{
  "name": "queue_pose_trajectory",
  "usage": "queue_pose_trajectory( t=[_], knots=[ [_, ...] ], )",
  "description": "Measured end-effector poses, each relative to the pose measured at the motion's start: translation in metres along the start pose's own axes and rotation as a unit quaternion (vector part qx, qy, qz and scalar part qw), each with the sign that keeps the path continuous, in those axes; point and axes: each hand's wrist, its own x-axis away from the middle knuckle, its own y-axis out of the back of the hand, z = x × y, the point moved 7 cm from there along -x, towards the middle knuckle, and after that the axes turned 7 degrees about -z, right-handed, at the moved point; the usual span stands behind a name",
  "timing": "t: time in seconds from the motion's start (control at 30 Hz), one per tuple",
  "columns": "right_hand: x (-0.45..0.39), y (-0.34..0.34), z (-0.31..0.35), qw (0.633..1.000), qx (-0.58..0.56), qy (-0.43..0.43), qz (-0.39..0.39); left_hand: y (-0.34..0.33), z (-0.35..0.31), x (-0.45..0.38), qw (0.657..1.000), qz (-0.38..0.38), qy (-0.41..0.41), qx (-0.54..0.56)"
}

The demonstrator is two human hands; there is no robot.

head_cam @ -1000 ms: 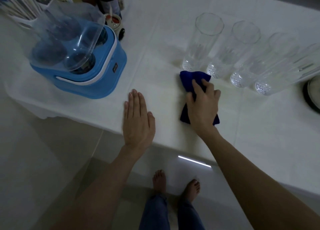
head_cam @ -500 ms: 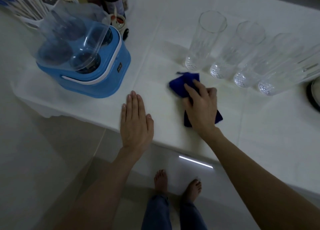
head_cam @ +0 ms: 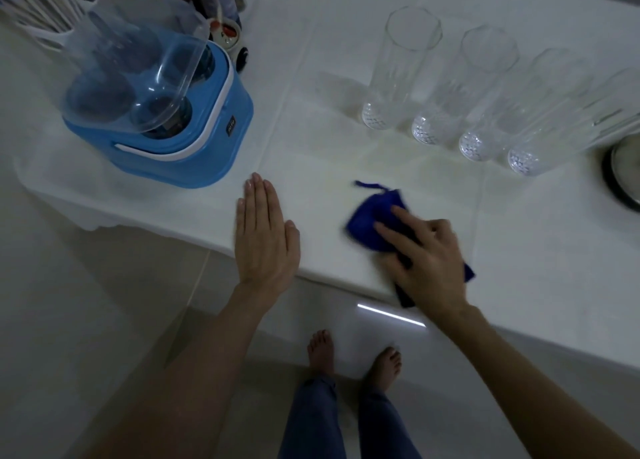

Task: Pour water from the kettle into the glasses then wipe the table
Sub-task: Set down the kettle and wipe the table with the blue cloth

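My right hand presses a dark blue cloth onto the white table, close to its front edge. The cloth bunches out past my fingertips and hangs a little over the edge below my palm. My left hand lies flat on the table with its fingers together, left of the cloth. Several tall clear glasses stand in a row behind the cloth. A round dark-rimmed metal object is cut off at the right edge; I cannot tell if it is the kettle.
A blue appliance with a clear plastic lid stands at the back left. Bottles and a small cup crowd behind it, and a white rack sits in the far left corner. My bare feet stand on pale floor below the table edge.
My right hand has dragged the blue cloth from just below the glasses back toward the table's front edge. My left hand has stayed flat in place.
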Motion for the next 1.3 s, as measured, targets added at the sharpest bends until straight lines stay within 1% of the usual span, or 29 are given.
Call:
queue_pose_trajectory(
  t=[0.1,0.13,0.17,0.2,0.27,0.33,0.4,0.5,0.57,0.63,0.7,0.77,0.83,0.87,0.9,0.93,1.0,1.07,1.13,1.2,1.3],
  knots=[
    [-0.022,0.002,-0.039,0.986,0.056,-0.151,-0.047,-0.002,0.0,0.0,1.0,0.003,0.005,-0.005],
    [-0.034,-0.006,-0.039,0.979,0.056,-0.187,-0.056,-0.002,-0.001,0.0,1.0,0.003,0.004,-0.008],
    [-0.046,-0.016,-0.031,0.977,0.048,-0.198,-0.059,-0.002,-0.001,0.0,1.0,0.0,0.004,-0.009],
    [-0.056,-0.027,-0.017,0.98,0.037,-0.186,-0.057,-0.002,-0.001,0.0,1.0,-0.002,0.003,-0.009],
    [-0.061,-0.041,0.02,0.99,0.016,-0.13,-0.048,-0.002,0.0,0.0,1.0,-0.007,0.001,-0.004],
    [-0.043,-0.044,0.051,0.996,-0.006,-0.084,-0.032,-0.001,0.0,0.001,1.0,-0.008,-0.004,0.004],
    [-0.013,-0.037,0.066,0.999,-0.029,-0.042,-0.003,-0.001,0.001,0.001,1.0,-0.007,-0.005,0.008],
    [0.035,-0.018,0.054,0.999,-0.032,0.011,0.033,-0.002,0.0,0.001,1.0,-0.003,-0.006,0.008],
    [0.059,0.004,0.022,1.0,-0.003,0.001,0.023,-0.002,0.0,0.001,1.0,-0.004,-0.006,-0.002],
    [0.075,0.032,-0.015,0.999,0.042,-0.026,-0.002,-0.001,0.001,0.001,1.0,-0.004,-0.003,-0.013],
    [0.078,0.057,-0.049,0.992,0.094,-0.073,-0.029,0.0,-0.001,0.001,1.0,-0.005,-0.005,-0.02],
    [0.064,0.065,-0.076,0.976,0.123,-0.169,-0.062,0.0,-0.002,0.001,1.0,-0.009,-0.005,-0.019],
    [0.033,0.05,-0.089,0.951,0.11,-0.275,-0.089,-0.001,-0.003,0.002,1.0,-0.011,-0.003,-0.023],
    [0.012,0.037,-0.087,0.944,0.099,-0.301,-0.09,-0.001,-0.003,0.002,1.0,-0.014,-0.003,-0.024],
    [-0.007,0.02,-0.08,0.946,0.087,-0.3,-0.083,-0.001,-0.002,0.002,1.0,-0.017,-0.005,-0.024],
    [-0.025,0.005,-0.066,0.956,0.074,-0.275,-0.072,-0.002,-0.002,0.002,1.0,-0.019,-0.008,-0.02],
    [-0.043,-0.015,-0.031,0.98,0.057,-0.179,-0.061,-0.002,-0.001,0.002,1.0,-0.023,-0.013,-0.012],
    [-0.034,-0.019,-0.004,0.995,0.029,-0.09,-0.03,-0.002,-0.001,0.002,1.0,-0.021,-0.017,-0.008],
    [-0.01,-0.012,0.001,0.999,-0.004,-0.033,0.005,-0.002,-0.002,0.002,1.0,-0.017,-0.018,-0.01],
    [0.016,0.003,-0.01,1.0,-0.012,-0.012,0.016,-0.003,-0.001,0.001,1.0,-0.014,-0.015,-0.011],
    [0.048,0.033,-0.046,0.999,0.021,-0.047,-0.005,-0.003,0.0,0.002,1.0,0.0,-0.01,-0.01]
  ],
)
